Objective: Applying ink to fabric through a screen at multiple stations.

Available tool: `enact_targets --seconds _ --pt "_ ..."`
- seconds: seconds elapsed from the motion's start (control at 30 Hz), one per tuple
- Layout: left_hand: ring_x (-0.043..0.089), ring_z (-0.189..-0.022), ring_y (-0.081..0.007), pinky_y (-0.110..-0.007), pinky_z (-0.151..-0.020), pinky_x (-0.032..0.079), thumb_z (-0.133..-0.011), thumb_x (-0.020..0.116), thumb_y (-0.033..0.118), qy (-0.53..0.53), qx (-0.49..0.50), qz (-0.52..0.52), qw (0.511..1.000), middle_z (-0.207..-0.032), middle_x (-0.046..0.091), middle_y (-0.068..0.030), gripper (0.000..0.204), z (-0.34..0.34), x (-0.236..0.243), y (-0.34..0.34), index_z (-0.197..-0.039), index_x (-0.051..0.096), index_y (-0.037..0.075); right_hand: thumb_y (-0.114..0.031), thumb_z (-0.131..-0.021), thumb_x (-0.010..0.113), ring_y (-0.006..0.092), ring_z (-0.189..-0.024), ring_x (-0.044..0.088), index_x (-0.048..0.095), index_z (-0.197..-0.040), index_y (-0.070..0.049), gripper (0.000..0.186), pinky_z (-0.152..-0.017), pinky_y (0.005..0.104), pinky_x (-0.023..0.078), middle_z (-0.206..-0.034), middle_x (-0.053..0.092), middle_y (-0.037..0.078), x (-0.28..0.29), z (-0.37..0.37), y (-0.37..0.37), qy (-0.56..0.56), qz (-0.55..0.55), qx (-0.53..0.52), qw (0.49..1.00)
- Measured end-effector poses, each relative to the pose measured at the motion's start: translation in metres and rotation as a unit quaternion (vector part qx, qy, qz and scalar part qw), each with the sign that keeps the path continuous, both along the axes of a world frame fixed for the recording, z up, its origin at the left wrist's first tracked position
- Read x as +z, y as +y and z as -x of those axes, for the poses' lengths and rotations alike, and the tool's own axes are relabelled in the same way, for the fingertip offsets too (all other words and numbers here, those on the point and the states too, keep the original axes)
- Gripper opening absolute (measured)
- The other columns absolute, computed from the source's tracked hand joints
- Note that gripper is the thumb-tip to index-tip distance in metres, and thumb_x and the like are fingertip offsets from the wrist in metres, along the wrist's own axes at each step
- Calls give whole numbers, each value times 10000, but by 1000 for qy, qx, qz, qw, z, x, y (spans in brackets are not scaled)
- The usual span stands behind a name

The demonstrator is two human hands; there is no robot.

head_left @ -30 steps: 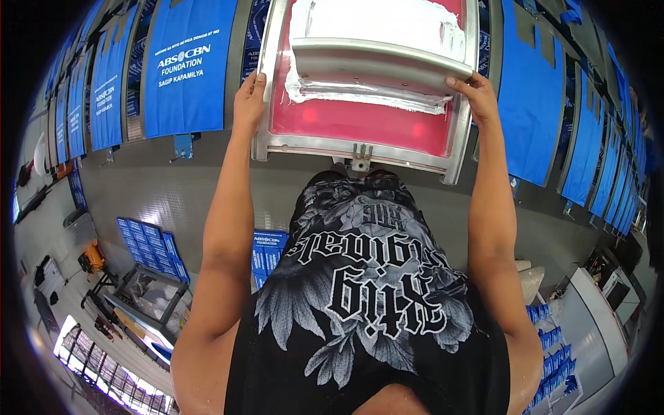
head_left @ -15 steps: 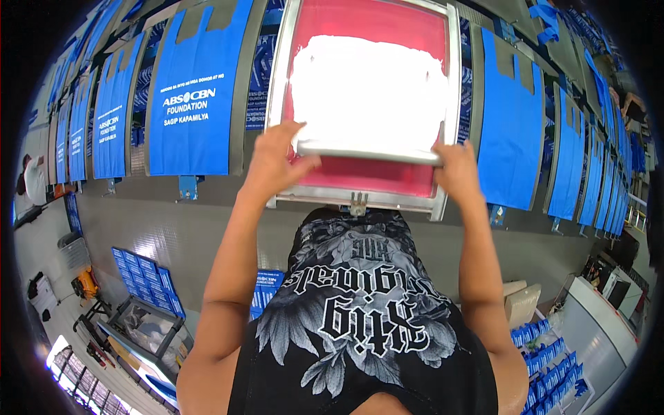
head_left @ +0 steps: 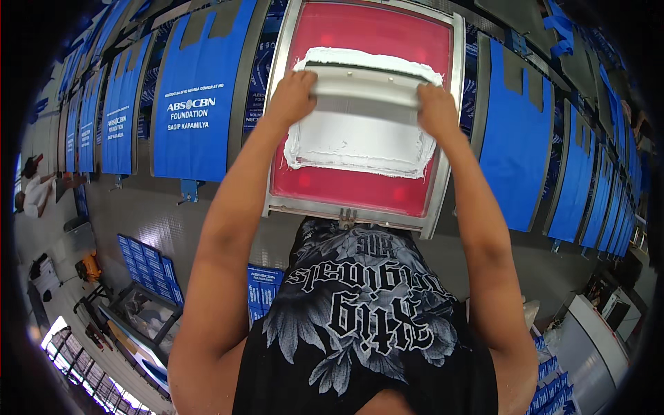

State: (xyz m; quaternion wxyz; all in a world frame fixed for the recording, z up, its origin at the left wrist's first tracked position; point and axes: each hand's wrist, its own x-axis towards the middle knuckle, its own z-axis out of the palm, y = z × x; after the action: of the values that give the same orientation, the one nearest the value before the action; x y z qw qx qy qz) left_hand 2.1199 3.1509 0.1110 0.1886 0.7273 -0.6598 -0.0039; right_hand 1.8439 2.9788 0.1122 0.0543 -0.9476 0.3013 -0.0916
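Observation:
Across a screen-printing frame [head_left: 453, 90] with red mesh [head_left: 325, 190] lies a pale squeegee [head_left: 366, 86], slightly blurred and held level. My left hand [head_left: 294, 97] is closed round its left end, and my right hand [head_left: 437, 107] grips the right end. White ink [head_left: 304, 145] lies on the mesh, with thick ridges along the near edge and right side and a smoother, thinner patch behind the squeegee. A metal clip [head_left: 347, 218] sits at the frame's near edge. What lies beneath the screen is hidden.
Flat blue bags lie on boards to both sides, among them a printed one [head_left: 190, 138] on the left and a plain one [head_left: 512, 152] on the right. Stacked blue bags [head_left: 149, 266] stand lower left. Another person [head_left: 36, 190] is at far left.
Both hands have moved the squeegee from the near part of the screen to the far part. The broad white ink area now shows a thinned middle.

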Motion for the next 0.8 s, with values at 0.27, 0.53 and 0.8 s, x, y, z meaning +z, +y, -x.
enact_targets --seconds 0.27,0.53,0.8 --pt "542 -928 -307 -428 -836 412 -512 679 3 101 16 -103 989 -910 579 -114 437 80 39 145 -934 582 59 68 -538 545 342 -839 524 565 -960 -21 432 -788 435 411 -875 576 144 44 86 135 -57 -144 27 988" --pt "627 -797 -344 -425 -727 495 -636 710 102 91 63 -25 994 -814 648 -178 275 -3 6 -13 -906 671 72 -43 -612 601 325 -682 613 658 -898 -83 294 -745 416 462 -692 626 141 10 2 0 29 -2 -3 1000" --pt "564 -925 -326 -433 -819 442 -601 687 -8 102 52 -226 967 -899 624 -144 393 50 41 104 -985 651 70 45 -569 588 316 -954 552 650 -975 -81 429 -894 476 372 -935 625 142 53 61 108 114 -166 -26 979"
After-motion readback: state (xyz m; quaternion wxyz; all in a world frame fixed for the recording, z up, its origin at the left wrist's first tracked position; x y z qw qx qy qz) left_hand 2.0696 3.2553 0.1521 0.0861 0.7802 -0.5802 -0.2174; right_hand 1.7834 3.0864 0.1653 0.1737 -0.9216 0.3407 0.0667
